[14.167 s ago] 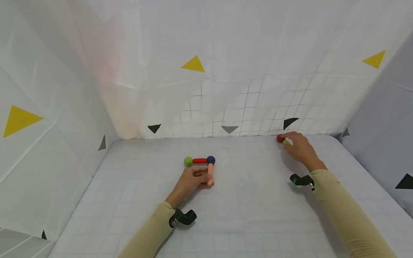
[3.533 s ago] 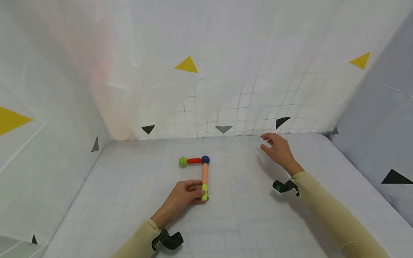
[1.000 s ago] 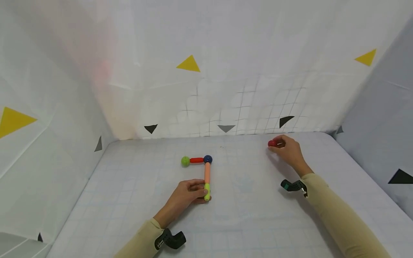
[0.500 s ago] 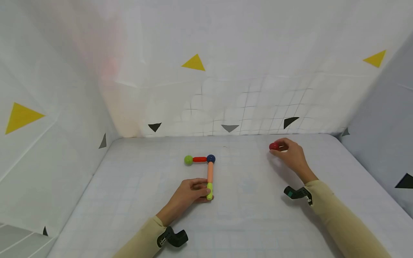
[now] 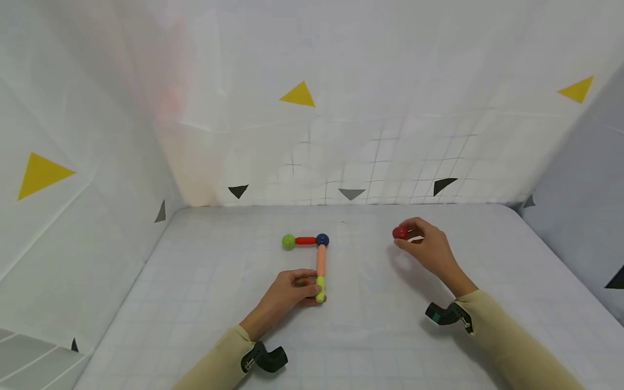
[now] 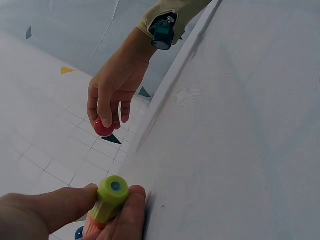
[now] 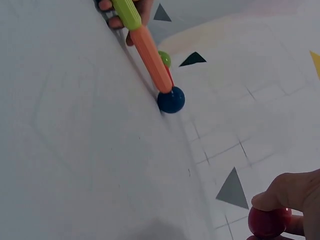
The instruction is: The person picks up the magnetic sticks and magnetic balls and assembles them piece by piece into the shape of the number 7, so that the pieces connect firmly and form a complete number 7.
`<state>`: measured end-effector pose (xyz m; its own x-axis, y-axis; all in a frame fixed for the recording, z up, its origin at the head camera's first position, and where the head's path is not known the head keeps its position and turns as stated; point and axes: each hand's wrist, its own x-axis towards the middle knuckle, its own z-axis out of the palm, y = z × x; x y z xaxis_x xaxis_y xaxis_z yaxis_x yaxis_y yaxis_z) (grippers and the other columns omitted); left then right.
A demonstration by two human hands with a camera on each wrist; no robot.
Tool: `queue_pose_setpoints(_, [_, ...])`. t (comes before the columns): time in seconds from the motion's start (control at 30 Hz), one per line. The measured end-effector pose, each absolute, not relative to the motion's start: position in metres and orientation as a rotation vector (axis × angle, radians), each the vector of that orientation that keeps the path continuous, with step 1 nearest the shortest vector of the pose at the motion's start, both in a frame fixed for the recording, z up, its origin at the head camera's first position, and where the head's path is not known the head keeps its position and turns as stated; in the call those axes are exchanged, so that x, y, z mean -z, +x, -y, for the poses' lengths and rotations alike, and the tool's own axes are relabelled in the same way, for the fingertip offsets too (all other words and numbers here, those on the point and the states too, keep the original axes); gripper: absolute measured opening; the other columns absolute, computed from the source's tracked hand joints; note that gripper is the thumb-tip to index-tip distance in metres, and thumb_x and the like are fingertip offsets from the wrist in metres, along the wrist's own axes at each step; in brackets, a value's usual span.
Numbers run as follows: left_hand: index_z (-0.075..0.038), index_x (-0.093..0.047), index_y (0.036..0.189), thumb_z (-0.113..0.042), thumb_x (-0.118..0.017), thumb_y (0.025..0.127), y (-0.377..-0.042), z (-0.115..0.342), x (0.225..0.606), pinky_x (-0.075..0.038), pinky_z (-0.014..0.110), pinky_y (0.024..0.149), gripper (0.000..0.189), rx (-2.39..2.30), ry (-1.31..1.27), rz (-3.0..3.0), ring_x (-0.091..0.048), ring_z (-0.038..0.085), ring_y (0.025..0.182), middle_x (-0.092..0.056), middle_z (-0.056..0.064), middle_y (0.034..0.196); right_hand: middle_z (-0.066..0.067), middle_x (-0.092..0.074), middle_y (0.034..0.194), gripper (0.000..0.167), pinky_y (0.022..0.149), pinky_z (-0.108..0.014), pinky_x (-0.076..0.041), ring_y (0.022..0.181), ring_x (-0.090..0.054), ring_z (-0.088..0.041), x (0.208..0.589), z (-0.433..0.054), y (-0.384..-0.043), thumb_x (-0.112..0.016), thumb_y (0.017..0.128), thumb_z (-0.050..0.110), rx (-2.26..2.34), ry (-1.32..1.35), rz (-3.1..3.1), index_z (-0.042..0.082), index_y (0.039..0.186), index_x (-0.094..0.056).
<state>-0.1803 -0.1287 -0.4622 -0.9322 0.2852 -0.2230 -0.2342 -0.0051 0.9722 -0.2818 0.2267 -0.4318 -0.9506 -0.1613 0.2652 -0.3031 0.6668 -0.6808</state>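
Observation:
My left hand [image 5: 290, 291] pinches a yellow-green magnetic rod [image 5: 320, 290] between thumb and fingers. End to end with it lies an orange rod [image 5: 321, 261], which meets a dark blue ball [image 5: 323, 240]. From that ball a red rod [image 5: 305, 241] runs left to a green ball [image 5: 288, 241], forming a corner. To the right, my right hand [image 5: 429, 246] holds a red ball [image 5: 400, 233] by the fingertips, apart from the joined pieces. In the left wrist view, the free end of the yellow-green rod [image 6: 116, 186] faces the camera.
A white sheet with faint grid lines covers the table [image 5: 370, 336]. White walls with yellow and dark triangles stand behind and at both sides. A black wrist camera [image 5: 265, 357] sits at the left sleeve, another camera [image 5: 448, 316] at the right.
The yellow-green rod has joined the orange rod, and my left hand's grip has shifted onto it. My right hand, holding nothing 3.5 s ago, has taken the red ball and moved left and nearer.

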Motion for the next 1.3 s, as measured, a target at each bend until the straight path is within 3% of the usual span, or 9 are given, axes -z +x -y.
queue_pose_setpoints(0.1, [0.004, -0.059, 0.141, -0.01, -0.076, 0.096, -0.18, 0.129, 0.461, -0.06, 0.037, 0.086, 0.05, -2.002, 0.058, -1.922, -0.074, 0.028, 0.097, -0.069, 0.013, 0.109, -0.015, -0.071, 0.112, 0.036, 0.082, -0.024, -0.057, 0.1, -0.067, -0.031, 0.43, -0.216, -0.272, -0.081, 0.093, 0.015, -1.193, 0.431, 2.683, 0.004, 0.123, -0.064])
queue_pose_setpoints(0.37, [0.004, -0.059, 0.142, -0.01, -0.076, 0.096, -0.18, 0.128, 0.462, -0.06, 0.037, 0.086, 0.051, -2.002, 0.047, -1.92, -0.074, 0.027, 0.098, -0.068, 0.013, 0.11, -0.01, -0.072, 0.105, 0.035, 0.079, -0.024, -0.058, 0.092, -0.069, -0.027, 0.422, -0.193, -0.247, -0.084, 0.089, 0.012, -1.276, 0.517, 2.641, 0.006, 0.118, -0.066])
queue_pose_setpoints(0.63, [0.002, -0.061, 0.14, -0.01, -0.078, 0.095, -0.181, 0.128, 0.465, -0.061, 0.036, 0.085, 0.049, -1.982, 0.011, -1.933, -0.073, 0.025, 0.098, -0.068, 0.013, 0.11, -0.004, -0.071, 0.105, 0.036, 0.079, -0.037, -0.062, 0.089, -0.069, -0.02, 0.424, -0.171, -0.225, -0.088, 0.085, 0.009, -1.321, 0.65, 2.565, 0.008, 0.116, -0.068])
queue_pose_setpoints(0.9, [0.002, -0.061, 0.141, -0.01, -0.077, 0.095, -0.182, 0.127, 0.465, -0.06, 0.036, 0.086, 0.05, -1.971, 0.021, -1.949, -0.071, 0.021, 0.098, -0.068, 0.012, 0.11, -0.001, -0.069, 0.107, 0.041, 0.077, -0.035, -0.062, 0.089, -0.068, -0.017, 0.432, -0.152, -0.206, -0.09, 0.083, 0.008, -1.353, 0.738, 2.558, 0.008, 0.117, -0.067])
queue_pose_setpoints(1.17, [0.001, -0.061, 0.14, -0.01, -0.077, 0.095, -0.183, 0.128, 0.466, -0.061, 0.035, 0.085, 0.049, -1.97, 0.008, -1.946, -0.074, 0.026, 0.097, -0.068, 0.012, 0.109, 0.002, -0.069, 0.107, 0.039, 0.075, -0.037, -0.062, 0.089, -0.067, -0.014, 0.435, -0.138, -0.191, -0.09, 0.084, 0.013, -1.41, 0.831, 2.59, 0.01, 0.114, -0.067])
queue_pose_setpoints(1.3, [0.001, -0.061, 0.14, -0.012, -0.077, 0.095, -0.183, 0.129, 0.467, -0.06, 0.035, 0.085, 0.049, -1.961, 0.015, -1.958, -0.074, 0.026, 0.097, -0.069, 0.012, 0.11, 0.003, -0.069, 0.108, 0.04, 0.076, -0.036, -0.062, 0.089, -0.068, -0.015, 0.436, -0.132, -0.187, -0.089, 0.083, 0.008, -1.443, 0.885, 2.569, 0.01, 0.115, -0.066])
